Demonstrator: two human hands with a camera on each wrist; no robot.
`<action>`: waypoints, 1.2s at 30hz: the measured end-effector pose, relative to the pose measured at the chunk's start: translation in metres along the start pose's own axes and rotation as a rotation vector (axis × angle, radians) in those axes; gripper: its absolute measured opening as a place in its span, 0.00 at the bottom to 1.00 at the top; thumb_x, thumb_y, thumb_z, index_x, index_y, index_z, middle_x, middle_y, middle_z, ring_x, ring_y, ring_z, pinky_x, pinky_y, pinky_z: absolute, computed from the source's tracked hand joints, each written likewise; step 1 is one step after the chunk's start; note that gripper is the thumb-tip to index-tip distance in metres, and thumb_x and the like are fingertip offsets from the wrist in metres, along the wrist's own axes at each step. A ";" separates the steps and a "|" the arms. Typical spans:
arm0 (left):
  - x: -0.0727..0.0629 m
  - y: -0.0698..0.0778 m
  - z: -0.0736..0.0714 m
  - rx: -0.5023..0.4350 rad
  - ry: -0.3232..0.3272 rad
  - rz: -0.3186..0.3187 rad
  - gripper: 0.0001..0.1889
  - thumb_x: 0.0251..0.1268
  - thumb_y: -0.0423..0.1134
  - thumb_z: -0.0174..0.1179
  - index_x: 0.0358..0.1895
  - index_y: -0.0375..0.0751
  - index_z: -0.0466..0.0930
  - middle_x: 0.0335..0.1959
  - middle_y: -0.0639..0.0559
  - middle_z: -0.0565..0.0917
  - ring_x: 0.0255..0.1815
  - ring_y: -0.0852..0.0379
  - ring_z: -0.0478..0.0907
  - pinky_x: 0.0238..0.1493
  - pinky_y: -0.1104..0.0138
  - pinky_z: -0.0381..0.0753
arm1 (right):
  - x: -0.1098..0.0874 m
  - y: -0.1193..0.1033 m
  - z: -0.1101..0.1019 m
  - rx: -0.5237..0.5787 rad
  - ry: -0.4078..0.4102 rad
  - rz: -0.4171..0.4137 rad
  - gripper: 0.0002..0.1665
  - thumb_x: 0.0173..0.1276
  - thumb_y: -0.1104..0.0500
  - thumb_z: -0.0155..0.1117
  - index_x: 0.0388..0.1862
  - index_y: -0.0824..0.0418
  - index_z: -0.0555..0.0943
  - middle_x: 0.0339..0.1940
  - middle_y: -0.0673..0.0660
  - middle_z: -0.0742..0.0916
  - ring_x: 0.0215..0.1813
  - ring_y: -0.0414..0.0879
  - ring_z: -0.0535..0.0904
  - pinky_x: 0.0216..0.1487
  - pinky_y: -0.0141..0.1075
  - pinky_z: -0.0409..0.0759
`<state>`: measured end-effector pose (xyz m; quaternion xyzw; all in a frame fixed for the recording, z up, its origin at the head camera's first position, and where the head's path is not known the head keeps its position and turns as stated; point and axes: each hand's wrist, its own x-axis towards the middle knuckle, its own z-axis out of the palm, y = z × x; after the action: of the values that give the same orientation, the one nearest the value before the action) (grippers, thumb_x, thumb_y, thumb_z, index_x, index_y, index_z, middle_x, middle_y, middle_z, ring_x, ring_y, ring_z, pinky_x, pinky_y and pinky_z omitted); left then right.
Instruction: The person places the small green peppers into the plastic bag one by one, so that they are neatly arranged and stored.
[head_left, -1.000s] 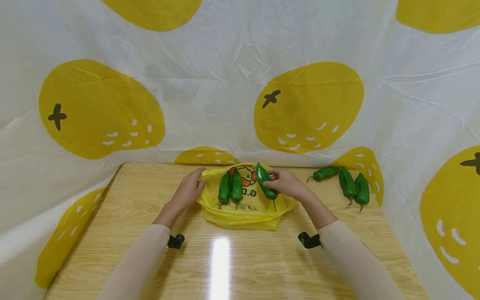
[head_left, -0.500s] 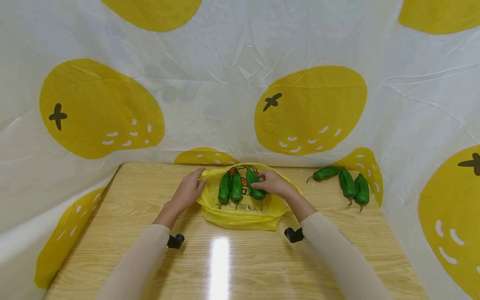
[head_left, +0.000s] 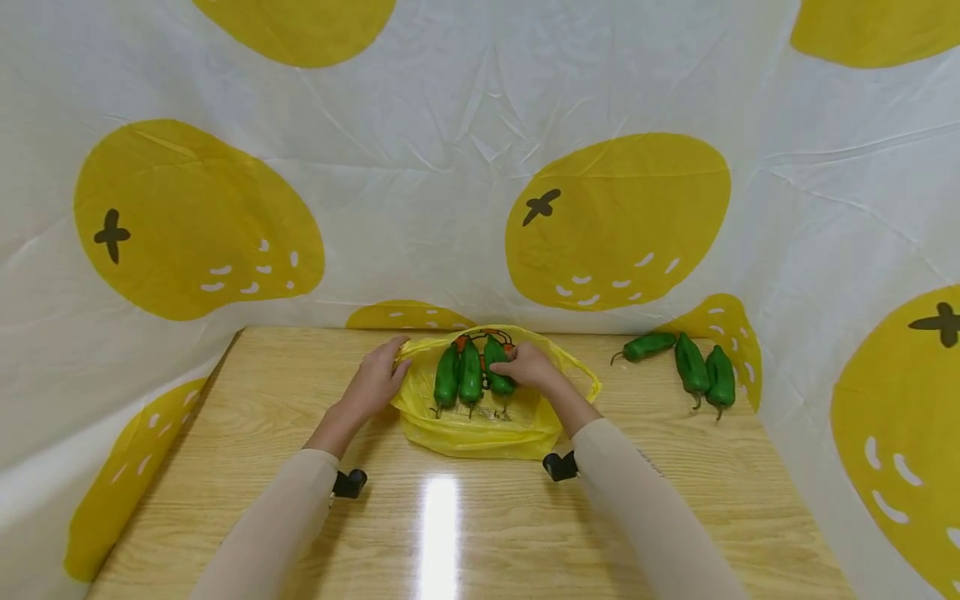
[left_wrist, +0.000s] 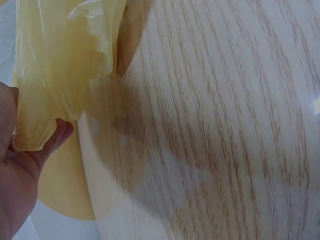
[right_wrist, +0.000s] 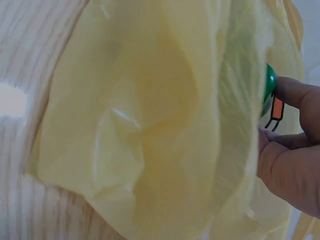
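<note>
The head view was bright and even, mostly sharp, with a white streak of glare on the near part of the counter [head_left: 510, 533] and a faint sheen on the green peppers [head_left: 447, 383]. Both wrist views looked paler and softer. In the left one, a blurry-edged shadow darkened the counter, whose far edge bowed. In the right one, glare whitened the left margin and a small highlight glinted on the yellow bag [right_wrist: 150, 125].
</note>
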<state>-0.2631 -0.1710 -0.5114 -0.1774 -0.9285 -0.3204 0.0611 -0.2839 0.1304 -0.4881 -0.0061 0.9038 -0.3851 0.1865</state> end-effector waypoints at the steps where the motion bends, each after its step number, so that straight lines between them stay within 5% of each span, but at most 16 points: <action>1: 0.000 0.000 0.000 0.000 0.002 0.001 0.24 0.79 0.35 0.58 0.72 0.31 0.69 0.67 0.33 0.79 0.68 0.35 0.77 0.66 0.44 0.79 | 0.002 0.000 0.002 0.009 -0.001 0.008 0.27 0.74 0.49 0.68 0.19 0.60 0.72 0.46 0.65 0.87 0.16 0.41 0.58 0.22 0.33 0.62; 4: 0.001 -0.001 0.001 -0.005 -0.002 0.001 0.24 0.79 0.35 0.58 0.72 0.32 0.69 0.66 0.33 0.79 0.68 0.36 0.77 0.65 0.44 0.79 | 0.004 0.001 0.006 0.033 0.002 0.021 0.33 0.74 0.50 0.69 0.13 0.56 0.64 0.65 0.66 0.84 0.13 0.40 0.55 0.19 0.33 0.61; 5: 0.001 -0.001 0.001 -0.009 -0.004 -0.001 0.24 0.78 0.35 0.58 0.72 0.32 0.69 0.66 0.33 0.79 0.68 0.36 0.77 0.65 0.44 0.80 | 0.004 0.002 0.007 0.033 0.006 0.021 0.33 0.74 0.51 0.69 0.12 0.56 0.64 0.64 0.66 0.84 0.13 0.40 0.55 0.19 0.33 0.61; 7: 0.001 -0.001 0.002 -0.013 -0.007 -0.003 0.24 0.79 0.35 0.58 0.73 0.32 0.69 0.66 0.33 0.79 0.67 0.36 0.77 0.64 0.44 0.80 | 0.005 0.002 0.009 0.031 0.008 0.028 0.33 0.73 0.51 0.70 0.13 0.55 0.63 0.39 0.62 0.88 0.14 0.40 0.54 0.18 0.33 0.60; 9: 0.000 -0.001 0.002 -0.017 -0.007 -0.004 0.24 0.79 0.35 0.58 0.73 0.32 0.69 0.66 0.33 0.79 0.68 0.36 0.77 0.65 0.44 0.80 | 0.005 0.002 0.011 0.027 0.016 0.030 0.34 0.73 0.51 0.70 0.13 0.54 0.61 0.19 0.53 0.74 0.15 0.41 0.53 0.19 0.33 0.58; 11: 0.000 -0.001 0.002 -0.019 -0.003 -0.007 0.24 0.79 0.35 0.58 0.73 0.32 0.69 0.66 0.33 0.79 0.68 0.35 0.77 0.65 0.43 0.79 | 0.005 0.001 0.012 0.027 0.021 0.034 0.34 0.72 0.50 0.71 0.14 0.53 0.60 0.17 0.50 0.58 0.15 0.41 0.53 0.20 0.33 0.57; 18: -0.001 0.000 0.001 -0.010 -0.001 -0.005 0.24 0.79 0.35 0.57 0.73 0.32 0.69 0.67 0.33 0.79 0.68 0.35 0.76 0.66 0.43 0.78 | 0.003 0.001 0.018 0.020 0.084 0.003 0.33 0.70 0.51 0.73 0.16 0.53 0.61 0.17 0.49 0.64 0.17 0.41 0.55 0.21 0.34 0.60; 22: -0.002 0.000 0.000 -0.017 0.002 -0.004 0.25 0.79 0.35 0.57 0.73 0.32 0.69 0.66 0.32 0.79 0.68 0.35 0.77 0.65 0.43 0.79 | 0.002 0.003 0.022 0.019 0.104 -0.025 0.34 0.70 0.51 0.74 0.16 0.54 0.59 0.14 0.47 0.57 0.17 0.41 0.56 0.21 0.33 0.61; 29: -0.002 -0.002 0.000 -0.003 0.006 -0.004 0.25 0.79 0.35 0.57 0.73 0.32 0.69 0.66 0.32 0.79 0.67 0.35 0.78 0.64 0.43 0.80 | 0.002 0.005 0.025 0.090 0.082 -0.014 0.34 0.71 0.52 0.73 0.20 0.53 0.57 0.16 0.47 0.56 0.17 0.41 0.60 0.22 0.32 0.73; 32: -0.001 -0.002 -0.001 -0.005 0.001 -0.009 0.25 0.79 0.35 0.58 0.73 0.33 0.69 0.66 0.33 0.79 0.66 0.35 0.78 0.63 0.44 0.81 | 0.000 0.005 0.025 0.112 0.069 0.000 0.26 0.71 0.53 0.73 0.24 0.56 0.65 0.19 0.47 0.63 0.20 0.43 0.70 0.26 0.35 0.81; 34: -0.002 -0.002 -0.001 -0.006 -0.004 -0.011 0.25 0.79 0.36 0.57 0.74 0.33 0.68 0.66 0.33 0.79 0.66 0.35 0.78 0.63 0.44 0.81 | -0.002 0.004 0.025 0.133 0.054 0.004 0.16 0.72 0.54 0.71 0.35 0.63 0.77 0.26 0.54 0.76 0.29 0.47 0.80 0.32 0.38 0.86; 36: -0.002 -0.002 -0.001 -0.008 -0.005 -0.015 0.25 0.79 0.36 0.57 0.74 0.34 0.68 0.66 0.33 0.79 0.67 0.36 0.78 0.63 0.44 0.81 | -0.005 0.004 0.024 0.145 0.042 -0.003 0.20 0.74 0.55 0.70 0.54 0.69 0.80 0.43 0.63 0.85 0.41 0.53 0.86 0.39 0.40 0.89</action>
<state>-0.2624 -0.1736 -0.5126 -0.1714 -0.9288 -0.3239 0.0558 -0.2710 0.1175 -0.5045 0.0144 0.8772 -0.4499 0.1669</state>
